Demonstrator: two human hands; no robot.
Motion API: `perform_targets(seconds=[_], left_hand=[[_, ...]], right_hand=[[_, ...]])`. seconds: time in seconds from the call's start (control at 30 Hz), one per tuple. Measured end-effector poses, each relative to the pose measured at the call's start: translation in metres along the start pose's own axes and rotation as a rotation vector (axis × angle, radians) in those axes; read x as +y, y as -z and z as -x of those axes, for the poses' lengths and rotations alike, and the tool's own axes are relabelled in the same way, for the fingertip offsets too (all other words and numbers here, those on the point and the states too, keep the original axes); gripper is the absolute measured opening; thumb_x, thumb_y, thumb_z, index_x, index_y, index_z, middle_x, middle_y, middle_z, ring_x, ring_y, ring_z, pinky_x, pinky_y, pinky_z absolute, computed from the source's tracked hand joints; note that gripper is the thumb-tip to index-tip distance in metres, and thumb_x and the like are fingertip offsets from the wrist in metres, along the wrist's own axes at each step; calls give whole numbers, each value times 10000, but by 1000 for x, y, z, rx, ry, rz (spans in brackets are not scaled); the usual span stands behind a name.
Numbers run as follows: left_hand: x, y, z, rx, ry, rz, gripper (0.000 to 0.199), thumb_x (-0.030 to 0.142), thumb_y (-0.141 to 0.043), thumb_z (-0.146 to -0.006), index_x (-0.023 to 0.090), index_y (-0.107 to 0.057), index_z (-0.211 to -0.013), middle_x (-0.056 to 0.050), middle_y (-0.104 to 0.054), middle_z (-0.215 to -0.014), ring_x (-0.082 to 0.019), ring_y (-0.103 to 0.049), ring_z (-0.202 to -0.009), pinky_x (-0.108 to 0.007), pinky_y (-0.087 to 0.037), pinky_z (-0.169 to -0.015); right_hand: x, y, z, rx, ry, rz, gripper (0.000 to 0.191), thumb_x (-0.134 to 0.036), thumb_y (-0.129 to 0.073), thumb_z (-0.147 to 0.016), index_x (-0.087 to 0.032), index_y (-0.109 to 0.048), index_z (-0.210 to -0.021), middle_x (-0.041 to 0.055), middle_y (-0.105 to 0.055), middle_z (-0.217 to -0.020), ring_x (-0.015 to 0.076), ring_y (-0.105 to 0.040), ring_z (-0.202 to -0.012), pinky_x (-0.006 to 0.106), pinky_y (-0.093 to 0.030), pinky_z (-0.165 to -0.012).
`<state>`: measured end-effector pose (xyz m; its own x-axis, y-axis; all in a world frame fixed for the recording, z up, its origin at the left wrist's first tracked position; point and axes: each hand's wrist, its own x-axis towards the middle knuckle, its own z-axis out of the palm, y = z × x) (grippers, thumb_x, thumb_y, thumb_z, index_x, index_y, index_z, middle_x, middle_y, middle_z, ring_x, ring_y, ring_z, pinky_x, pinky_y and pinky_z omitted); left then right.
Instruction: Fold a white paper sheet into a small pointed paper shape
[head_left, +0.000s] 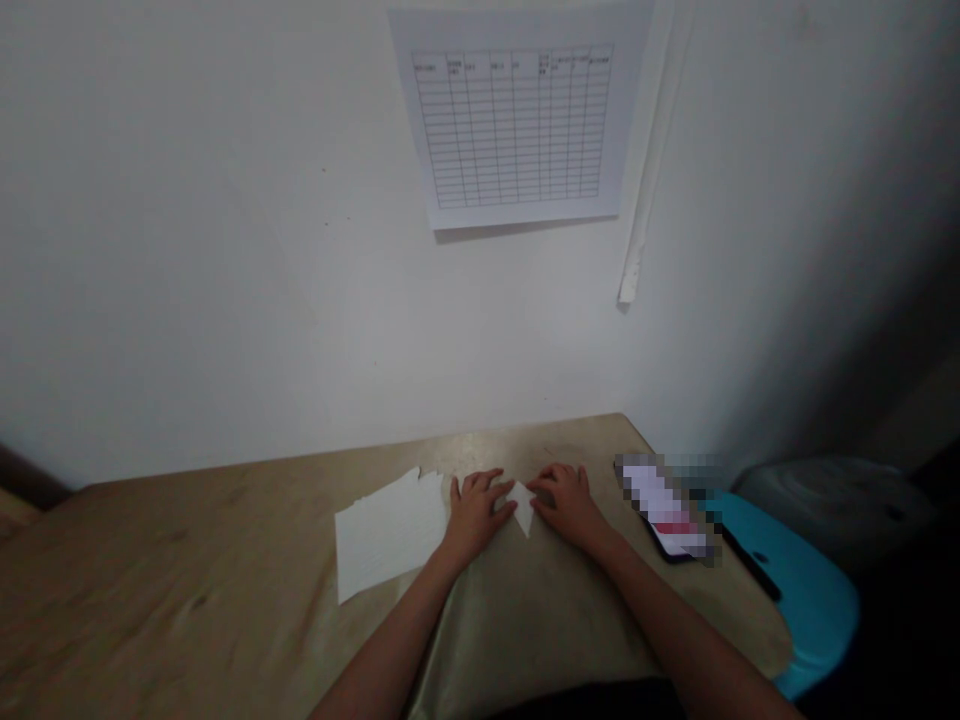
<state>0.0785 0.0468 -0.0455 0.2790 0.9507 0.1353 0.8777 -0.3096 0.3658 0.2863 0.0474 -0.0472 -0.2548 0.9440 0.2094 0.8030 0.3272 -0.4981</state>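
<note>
A small piece of white folded paper (523, 508), kite-shaped with a point toward me, lies on the brown tabletop between my hands. My left hand (478, 512) has its thumb and index finger on the paper's left edge, with the other fingers spread over the table. From the other side, my right hand (567, 506) holds the right edge with thumb and index finger. Just left of my left hand lies a larger white sheet (390, 535) with a ragged, torn top edge; my hand and forearm partly cover its right side.
A phone (667, 510), partly pixelated, rests at the table's right side. Past that edge are a turquoise stool (814, 590) and a dark stick-like object (752, 563). The white wall behind carries a printed table sheet (517, 130) and a hanging white strip (649, 190).
</note>
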Motion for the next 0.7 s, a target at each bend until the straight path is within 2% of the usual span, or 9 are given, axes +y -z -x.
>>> perform_targets(seconds=[0.33,0.53,0.7], left_hand=[[0,-2,-5,-37,-9,-1,442,374,-623,-899,437,-576,-1334,28,-473,-1533,-335,-370,-1392,-755,-76,-1134],[6,5,-5,-25,21,48,406,348,-645,-879,407,-621,-1280,6,-524,-1487,-307,-388,-1382,-724,-74,-1150],[6,5,-5,0,17,69,414,329,-660,-875,427,-619,-1275,5,-553,-1452,-290,-406,-1363,-703,-78,-1155]], right_hand=[[-2,-1,-1,-34,-33,-10,296,-273,-606,-882,-333,-700,-1155,64,-616,-1222,274,-468,-1259,634,-76,-1151],[-4,0,-1,-33,-50,-24,313,-273,-622,-868,-331,-692,-1167,57,-618,-1218,268,-461,-1256,597,-76,-1159],[-5,2,0,-19,-40,-13,322,-301,-620,-883,-320,-677,-1199,60,-622,-1214,258,-470,-1247,567,-84,-1169]])
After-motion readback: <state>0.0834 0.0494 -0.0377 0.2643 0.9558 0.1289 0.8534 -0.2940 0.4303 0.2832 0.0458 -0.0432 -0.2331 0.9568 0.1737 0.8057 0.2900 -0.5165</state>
